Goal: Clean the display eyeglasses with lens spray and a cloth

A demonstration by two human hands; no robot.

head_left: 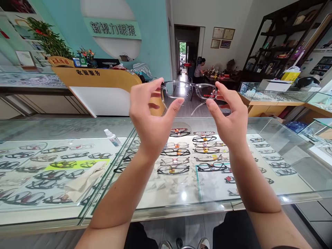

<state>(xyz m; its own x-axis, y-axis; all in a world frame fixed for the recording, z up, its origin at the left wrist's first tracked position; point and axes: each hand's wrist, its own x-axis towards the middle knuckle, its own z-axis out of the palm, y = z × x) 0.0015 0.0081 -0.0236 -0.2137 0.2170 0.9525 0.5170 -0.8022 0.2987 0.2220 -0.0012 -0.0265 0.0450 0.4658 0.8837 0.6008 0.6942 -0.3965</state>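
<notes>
I hold a pair of clear-framed glasses up at chest height over a glass display counter. My left hand pinches the frame's left corner between thumb and fingers. My right hand pinches the right corner the same way. The temples are unfolded and point toward me. Under the counter's glass lie rows of several other glasses.
A small white spray bottle and a beige cloth lie on the counter at left. A wooden service desk stands behind. A person sits at a far table. More glass counters stand at right.
</notes>
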